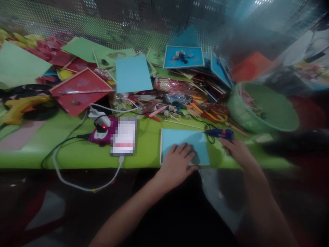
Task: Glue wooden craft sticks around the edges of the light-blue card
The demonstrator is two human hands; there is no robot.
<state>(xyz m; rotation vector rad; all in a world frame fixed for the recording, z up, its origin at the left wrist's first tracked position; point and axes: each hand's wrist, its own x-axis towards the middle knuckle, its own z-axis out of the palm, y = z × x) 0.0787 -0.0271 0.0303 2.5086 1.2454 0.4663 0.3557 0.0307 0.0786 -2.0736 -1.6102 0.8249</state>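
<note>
Right now a light-blue card (167,140) lies before me on the worktop (148,145), long axis nine-to-three; my left hand (178,157), fingers spread, rests on it. My right hand (235,148) grips a blue glue gun (219,133) at its two o'clock, pointing towards the card. Farther out at two sits a green bowl (279,109).

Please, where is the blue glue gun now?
In the head view, the blue glue gun is right of centre, in the right hand, beside the blue card under the left hand.
</note>
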